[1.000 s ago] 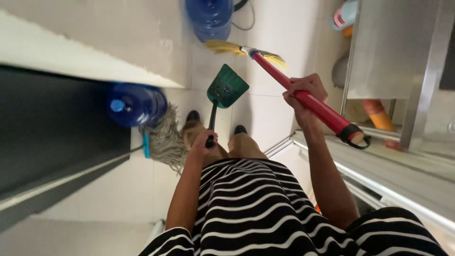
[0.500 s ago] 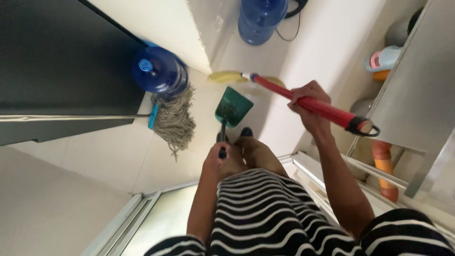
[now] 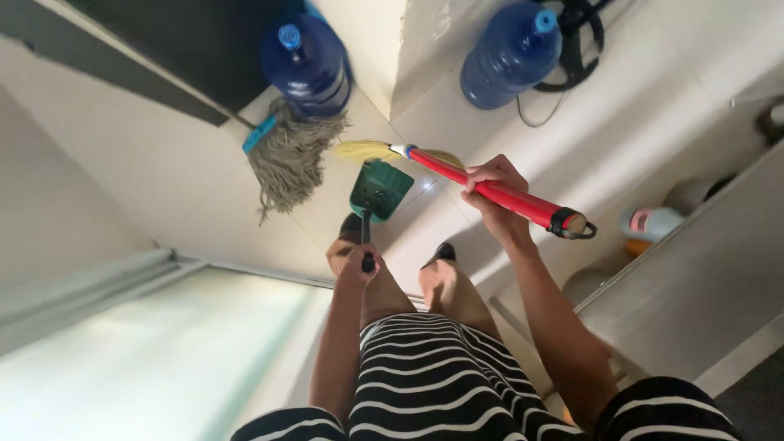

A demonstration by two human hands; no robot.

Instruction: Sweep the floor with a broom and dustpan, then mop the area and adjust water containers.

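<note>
Down by my feet, the green dustpan (image 3: pixel 380 189) sat on the pale tiled floor (image 3: pixel 163 155), its mouth turned toward the yellow bristles (image 3: pixel 366 149) of the broom (image 3: pixel 490 189). My left hand (image 3: pixel 359 263) was closed around the end of the dustpan's dark upright handle (image 3: pixel 366 237). My right hand (image 3: pixel 490 192) was wrapped tight around the broom's red stick, well above the head, with the capped end and its hanging loop (image 3: pixel 572 224) jutting out to the right past my wrist.

Bristles and pan lip looked close, perhaps touching; I could not tell for certain from above. I saw no dirt clearly on the tiles, so I could not say how much there was to gather.

Risks, as I judged them: I held the broom one-handed and high on the stick, so a hard stroke could have flicked dust over or past the pan rather than into it. With only fingers on the end of its handle, the pan could have tipped or slid back if the bristles shoved it.

Space was tight. A mop head (image 3: pixel 290 155) lay just left of the pan, and two blue water jugs (image 3: pixel 310 61) (image 3: pixel 510 53) stood beyond, so a wide swing could have caught the mop strands or knocked a jug. A cable (image 3: pixel 539 114) trailed near the far jug, another snag.
</note>
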